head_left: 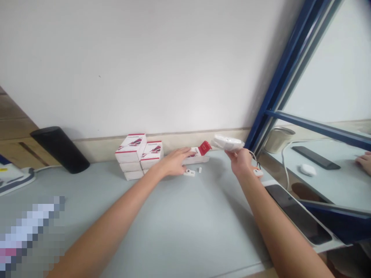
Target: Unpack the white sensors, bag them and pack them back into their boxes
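Wrapped white item (228,143), apparently in clear plastic, is up off the tabletop (171,231), well to the right of the stack of boxes (130,155). The right hand (240,160) has its fingers clamped on the item's lower edge, a hold that seems meant to keep most of it free. The left hand (175,160), just right of the stack, is over one end of an open box (200,158), probably to steady it; its fingers look partly spread, but I cannot tell whether they grip. The box's red flap (205,146) stands raised on the side away from the stack, leaving that end uncovered. A flat white piece (189,173) and a smaller white piece (199,170) lie in front of the open box, right of the stack, perhaps set there to be within easy reach. The stack itself sits in two columns near the wall (162,77), likely to leave the front free.

Pale grey-green and smooth, the tabletop carries a leaning black cylinder (60,150) left of the stack and a dark-screened device (298,212) far to its right. A blue frame (307,127) rises at that same side; past it show a metal tin (278,139) and someone's hand (365,161) at the edge of view.
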Action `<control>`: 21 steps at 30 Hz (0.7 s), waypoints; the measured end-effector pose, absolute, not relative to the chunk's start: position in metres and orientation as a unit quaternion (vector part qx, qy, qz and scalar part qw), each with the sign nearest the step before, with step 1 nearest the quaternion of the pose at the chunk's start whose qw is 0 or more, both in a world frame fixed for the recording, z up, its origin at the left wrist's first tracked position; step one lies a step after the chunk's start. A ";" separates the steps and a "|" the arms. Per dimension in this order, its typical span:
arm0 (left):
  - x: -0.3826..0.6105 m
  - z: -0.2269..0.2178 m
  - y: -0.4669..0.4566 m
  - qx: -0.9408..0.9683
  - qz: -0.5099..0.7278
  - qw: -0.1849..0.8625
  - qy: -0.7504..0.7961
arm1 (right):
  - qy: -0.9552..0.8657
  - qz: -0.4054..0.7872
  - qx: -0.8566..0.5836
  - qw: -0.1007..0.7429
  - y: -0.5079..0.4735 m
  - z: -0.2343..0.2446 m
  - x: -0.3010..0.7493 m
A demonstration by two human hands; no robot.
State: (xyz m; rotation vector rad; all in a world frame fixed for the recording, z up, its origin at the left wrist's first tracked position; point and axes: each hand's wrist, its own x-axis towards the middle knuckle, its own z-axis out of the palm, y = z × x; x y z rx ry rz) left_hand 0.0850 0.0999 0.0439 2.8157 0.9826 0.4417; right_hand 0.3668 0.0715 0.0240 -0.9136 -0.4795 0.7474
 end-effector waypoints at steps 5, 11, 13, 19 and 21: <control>0.076 0.045 0.035 0.773 0.406 0.331 0.359 | -0.273 0.410 -0.441 0.750 0.051 0.038 0.322; 0.038 0.023 -0.022 0.467 0.453 0.691 0.315 | -0.470 0.497 -0.426 0.593 0.005 0.047 0.248; 0.028 0.018 -0.026 0.378 0.439 0.754 0.309 | -0.533 0.436 -0.433 0.582 -0.005 0.046 0.235; 0.026 0.016 -0.023 0.284 0.403 0.821 0.288 | -0.686 0.302 -0.434 0.500 -0.014 0.038 0.231; 0.027 0.015 -0.022 0.285 0.402 0.827 0.271 | -0.681 0.249 -0.460 0.512 -0.016 0.043 0.233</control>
